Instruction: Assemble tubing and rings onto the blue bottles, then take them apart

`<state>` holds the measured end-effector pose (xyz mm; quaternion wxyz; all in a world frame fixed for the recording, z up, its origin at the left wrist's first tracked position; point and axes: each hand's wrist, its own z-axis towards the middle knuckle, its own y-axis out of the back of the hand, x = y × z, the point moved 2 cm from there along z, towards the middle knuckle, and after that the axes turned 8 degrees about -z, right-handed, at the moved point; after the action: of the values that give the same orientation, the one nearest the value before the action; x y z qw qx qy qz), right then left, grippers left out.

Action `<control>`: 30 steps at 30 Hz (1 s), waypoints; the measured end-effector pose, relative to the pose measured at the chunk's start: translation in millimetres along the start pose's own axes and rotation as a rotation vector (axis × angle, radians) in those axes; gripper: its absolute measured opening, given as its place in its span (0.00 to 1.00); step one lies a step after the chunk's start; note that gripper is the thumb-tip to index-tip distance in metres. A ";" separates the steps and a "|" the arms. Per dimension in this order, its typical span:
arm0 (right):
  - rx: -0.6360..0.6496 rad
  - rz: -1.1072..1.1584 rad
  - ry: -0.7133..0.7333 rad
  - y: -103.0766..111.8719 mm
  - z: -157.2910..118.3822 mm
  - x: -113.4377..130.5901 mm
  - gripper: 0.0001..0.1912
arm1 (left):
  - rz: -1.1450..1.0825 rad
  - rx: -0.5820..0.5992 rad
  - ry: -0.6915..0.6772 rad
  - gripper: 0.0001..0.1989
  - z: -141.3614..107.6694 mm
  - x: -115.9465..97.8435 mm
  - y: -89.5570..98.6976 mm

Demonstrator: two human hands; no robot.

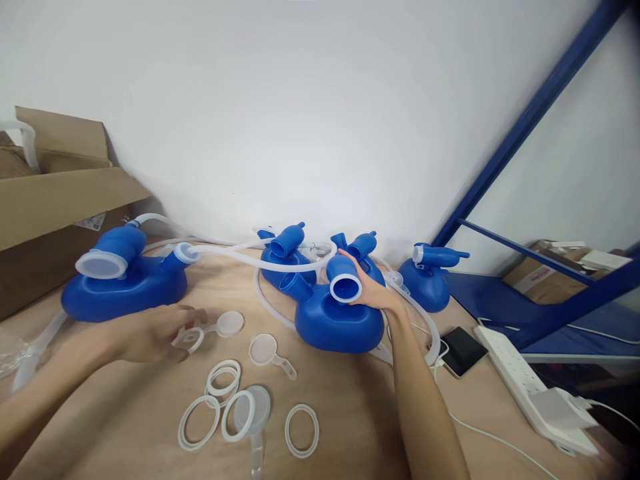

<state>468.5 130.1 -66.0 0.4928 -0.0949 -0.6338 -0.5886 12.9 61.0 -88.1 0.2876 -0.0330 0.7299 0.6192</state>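
My right hand (370, 283) is wrapped round the neck piece of a blue bottle (340, 327), whose round mouth with a white rim faces me. A second short spout on that bottle points up and left. My left hand (163, 332) is low over the table at the left, its fingers on a white ring (191, 340). Beside it lies a translucent round cap (230, 324) with a tab. Another tabbed cap (263, 349) is to the right. Several white rings (199, 423) lie nearer me, one partly over a tabbed cap (260, 410).
A capped blue bottle (125, 293) with a clear hose (240, 257) stands left. More blue bottles stand behind and right (425, 287). An open cardboard box (60, 207) is far left. A phone (463, 351), power strip (530, 387) and blue metal frame (530, 127) are right.
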 end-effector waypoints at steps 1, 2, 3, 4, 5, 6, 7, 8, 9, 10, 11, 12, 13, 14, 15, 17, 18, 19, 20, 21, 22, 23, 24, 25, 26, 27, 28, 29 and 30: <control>-0.006 0.006 0.009 -0.5 0.0 1.7 0.69 | -0.015 0.071 0.006 0.24 -1.5 -6.8 7.6; -0.009 0.010 0.014 -1.0 0.0 3.1 0.68 | -0.026 0.127 0.007 0.24 -1.4 -16.0 14.1; -0.009 0.011 0.017 -1.6 0.0 4.3 0.67 | -0.048 0.168 -0.030 0.24 1.1 -28.1 19.0; -0.003 0.009 0.018 -2.3 0.0 5.4 0.67 | -0.071 0.165 -0.093 0.23 6.2 -42.4 22.0; 0.003 0.007 0.018 -2.8 -0.2 6.5 0.66 | -0.077 0.150 -0.184 0.24 13.9 -57.7 22.3; 0.007 0.005 0.019 -3.3 -0.5 7.5 0.65 | -0.068 0.096 -0.267 0.25 23.9 -72.5 20.5; 0.011 0.005 0.024 -3.7 -0.9 8.5 0.63 | -0.048 0.022 -0.337 0.26 35.5 -85.4 16.6; 0.017 0.008 0.032 -4.0 -1.3 9.4 0.61 | -0.034 -0.061 -0.383 0.26 47.9 -95.7 11.3; 0.024 0.012 0.043 -4.3 -1.7 10.0 0.60 | -0.044 -0.124 -0.413 0.27 60.0 -103.0 4.9; 0.033 0.018 0.055 -4.6 -2.0 10.2 0.61 | -0.071 -0.147 -0.433 0.29 71.1 -107.4 -1.9; 0.040 0.022 0.067 -4.7 -2.0 9.8 0.62 | -0.112 -0.152 -0.443 0.30 80.5 -109.2 -8.1; 0.043 0.020 0.079 -4.8 -1.9 8.9 0.63 | -0.171 -0.141 -0.444 0.31 87.8 -109.1 -13.1; 0.039 0.014 0.090 -4.7 -1.4 7.5 0.64 | -0.237 -0.123 -0.439 0.31 93.0 -107.7 -16.5; 0.033 0.004 0.100 -4.7 -0.8 5.7 0.64 | -0.300 -0.107 -0.433 0.32 96.3 -105.8 -18.2; 0.031 -0.006 0.110 -4.8 -0.1 3.7 0.64 | -0.354 -0.096 -0.429 0.32 98.0 -104.0 -18.5; 0.029 -0.015 0.128 -5.4 1.5 -0.3 0.62 | -0.409 -0.080 -0.441 0.32 99.2 -101.9 -16.6; 0.030 -0.012 0.131 -5.9 2.2 -2.2 0.61 | -0.410 -0.076 -0.457 0.31 99.6 -101.8 -15.2; 0.031 -0.006 0.131 -6.6 2.8 -3.8 0.62 | -0.404 -0.070 -0.473 0.30 100.2 -102.1 -14.1; 0.030 -0.001 0.131 -7.3 3.1 -4.9 0.62 | -0.402 -0.064 -0.482 0.30 101.4 -102.5 -13.4; 0.028 0.001 0.130 -8.0 3.1 -5.7 0.63 | -0.408 -0.055 -0.480 0.29 103.0 -102.6 -13.1; 0.028 0.000 0.128 -8.7 2.8 -6.2 0.63 | -0.424 -0.042 -0.465 0.30 105.0 -102.3 -13.2; 0.030 -0.002 0.129 -9.5 2.3 -6.3 0.63 | -0.443 -0.029 -0.440 0.30 107.0 -101.5 -13.5; 0.031 -0.003 0.131 -10.2 1.6 -6.1 0.63 | -0.456 -0.020 -0.411 0.30 108.8 -100.4 -13.7; 0.029 0.000 0.134 -10.6 0.8 -5.9 0.61 | -0.456 -0.014 -0.390 0.31 110.1 -99.2 -13.5; 0.027 0.005 0.136 -10.9 -0.1 -5.6 0.60 | -0.443 -0.010 -0.379 0.31 110.8 -98.2 -13.0; 0.028 0.011 0.136 -11.1 -0.9 -5.3 0.60 | -0.422 -0.007 -0.378 0.31 110.7 -97.4 -12.3; 0.028 0.014 0.134 -11.2 -1.7 -5.0 0.60 | -0.400 -0.003 -0.385 0.30 110.0 -97.2 -11.6; 0.028 0.014 0.129 -11.1 -2.3 -4.8 0.60 | -0.386 0.005 -0.398 0.30 108.8 -97.6 -11.3; 0.032 0.008 0.123 -11.1 -2.7 -4.5 0.60 | -0.381 0.011 -0.409 0.30 107.2 -98.8 -11.7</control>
<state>464.3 126.7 -77.0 0.5344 -0.0533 -0.6112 -0.5813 140.5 126.8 -60.2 0.5405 -0.0422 0.6406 0.5438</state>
